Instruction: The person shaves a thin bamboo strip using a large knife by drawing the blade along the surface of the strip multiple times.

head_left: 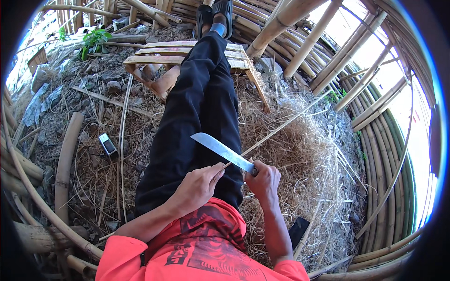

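My right hand (263, 181) is closed round the dark handle of a knife (220, 150), whose broad, bright blade points up and to the left above my legs. A long, thin bamboo strip (276, 129) runs from my left hand (200, 183) past the blade toward the upper right. The fingers of my left hand are pinched on the strip's near end, close to the blade. Blade and strip cross just right of my left fingertips; whether they touch I cannot make out.
My legs in black trousers (194, 112) stretch out over a low bamboo bench (161, 59). A heap of curly shavings (300, 164) lies on the right. Bamboo poles (377, 173) line the right side. A small silver device (107, 144) and a thick bamboo piece (66, 164) lie on the left.
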Tool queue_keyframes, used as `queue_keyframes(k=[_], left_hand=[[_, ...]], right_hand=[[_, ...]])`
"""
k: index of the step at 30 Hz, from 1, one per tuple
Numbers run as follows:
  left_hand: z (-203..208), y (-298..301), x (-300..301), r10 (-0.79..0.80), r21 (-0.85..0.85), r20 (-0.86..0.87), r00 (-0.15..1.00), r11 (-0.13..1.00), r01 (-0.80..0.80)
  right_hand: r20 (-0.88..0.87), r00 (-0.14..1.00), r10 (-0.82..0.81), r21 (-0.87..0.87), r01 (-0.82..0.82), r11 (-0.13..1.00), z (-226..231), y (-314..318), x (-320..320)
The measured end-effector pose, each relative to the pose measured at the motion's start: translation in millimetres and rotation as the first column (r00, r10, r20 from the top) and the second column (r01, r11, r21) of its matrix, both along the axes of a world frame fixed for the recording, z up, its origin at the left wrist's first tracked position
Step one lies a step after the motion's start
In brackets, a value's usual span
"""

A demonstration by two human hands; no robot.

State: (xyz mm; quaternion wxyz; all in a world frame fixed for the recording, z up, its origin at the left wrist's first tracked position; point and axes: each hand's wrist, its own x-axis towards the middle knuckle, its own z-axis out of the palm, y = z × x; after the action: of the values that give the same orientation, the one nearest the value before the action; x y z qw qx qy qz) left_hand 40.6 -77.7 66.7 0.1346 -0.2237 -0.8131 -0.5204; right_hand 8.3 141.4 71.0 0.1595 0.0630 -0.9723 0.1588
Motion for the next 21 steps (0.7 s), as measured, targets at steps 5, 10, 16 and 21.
queue_keyframes(k=[5,10,16,21], left_hand=[[1,0,4,0.032,-0.017,-0.004,0.999,0.999,-0.032],[2,-2,6,0.076,-0.032,-0.017,0.997,0.997,-0.077],[-1,-16,27,0.095,-0.099,0.031,0.995,0.991,-0.092],[-20,-9,26,0.047,-0.06,0.074,0.996,0.997,-0.042]], right_hand=[[0.005,1.0,-0.016,0.061,0.016,0.998,5,10,-7],[-0.06,0.998,0.009,0.08,-0.004,0.997,10,20,-18],[0.075,0.902,-0.425,0.046,0.423,0.905,19,108,-69],[-0.098,0.924,-0.371,0.147,0.382,0.912,0,127,-61]])
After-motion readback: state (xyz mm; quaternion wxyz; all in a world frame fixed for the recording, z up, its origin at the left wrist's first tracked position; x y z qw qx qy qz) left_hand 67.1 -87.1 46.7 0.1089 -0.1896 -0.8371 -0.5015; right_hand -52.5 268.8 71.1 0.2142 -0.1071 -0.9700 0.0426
